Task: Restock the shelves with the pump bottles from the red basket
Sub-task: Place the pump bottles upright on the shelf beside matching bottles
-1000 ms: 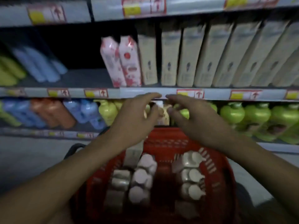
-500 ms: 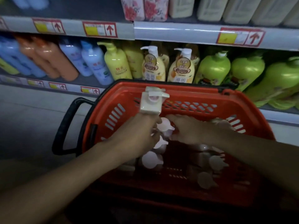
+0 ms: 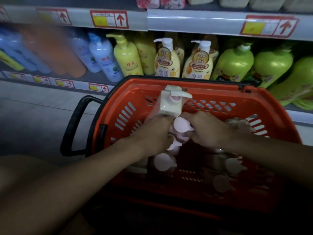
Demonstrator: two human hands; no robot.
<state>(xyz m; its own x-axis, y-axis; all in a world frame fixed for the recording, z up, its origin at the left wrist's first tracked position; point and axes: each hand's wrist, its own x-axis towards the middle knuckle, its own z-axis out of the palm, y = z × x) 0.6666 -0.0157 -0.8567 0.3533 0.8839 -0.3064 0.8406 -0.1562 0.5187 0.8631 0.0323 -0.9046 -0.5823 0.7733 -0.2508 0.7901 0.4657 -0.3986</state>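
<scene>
Left hand: the left hand (image 3: 153, 137) is curled round a cream pump bottle (image 3: 170, 106), holding it upright so its square shoulder and pump head stand above the fingers, over the middle of the basket.
Right hand: the right hand (image 3: 207, 131) is curled over the neck of a second pump bottle (image 3: 182, 127) with a pale pink round cap; the grip looks closed on it, though the dim light blurs the fingers.
Pump bottles in the basket: more pink-capped bottles (image 3: 163, 161) stand packed together on the basket floor, caps up, some on the left below the hands and some on the right (image 3: 232, 164).
Look of the held bottle: cream body, flat shoulder, white spout pointing right, a pink patch under the spout.
Red basket: the red basket (image 3: 211, 99) has slotted walls and a black handle (image 3: 74, 126) sticking out to the left; its far rim sits just in front of the lower shelf.
Lower shelf: the shelf (image 3: 194, 22) row holds blue, orange, yellow and green bottles; two yellow honey-label pump bottles (image 3: 166, 60) stand right behind the basket rim.
Open room: a dark gap shows between the two honey-label bottles, and bare grey floor (image 3: 33, 116) lies left of the basket.
Shelf edge: price tags with red arrows (image 3: 109, 19) line the rail above.
</scene>
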